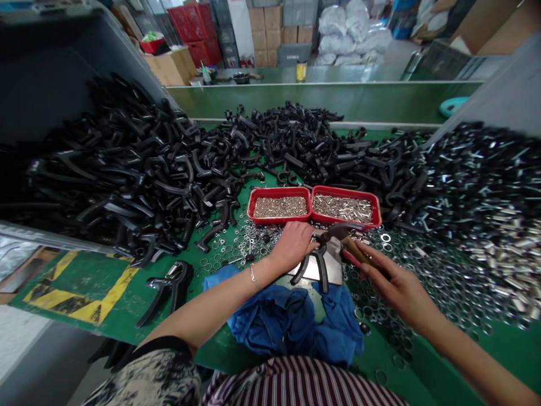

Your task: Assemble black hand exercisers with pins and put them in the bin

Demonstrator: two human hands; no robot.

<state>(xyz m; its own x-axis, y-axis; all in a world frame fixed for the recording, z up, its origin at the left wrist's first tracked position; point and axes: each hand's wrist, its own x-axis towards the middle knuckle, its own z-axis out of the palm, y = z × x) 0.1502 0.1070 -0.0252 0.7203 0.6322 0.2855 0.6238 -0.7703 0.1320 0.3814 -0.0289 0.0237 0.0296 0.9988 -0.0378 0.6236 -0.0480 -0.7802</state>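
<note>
My left hand [291, 245] grips the top of a black-handled plier-like tool [315, 265], whose two handles splay downward over a small steel plate [332, 265]. My right hand [395, 279] holds a brown-handled tool [359, 254], with its tip near the head of the black tool. Just above my left hand stand two red trays: one of tiny metal parts [279, 207] and one of slim silver pieces [343, 207]. Loose metal washers [372, 299] are scattered near my right hand.
A large heap of black curved handles [127, 169] spreads across the green bench [80, 282]. Silver metal parts [486, 192] are piled at the right. A finished-looking black tool [169, 287] lies at the left, and a blue cloth [291, 321] lies before me.
</note>
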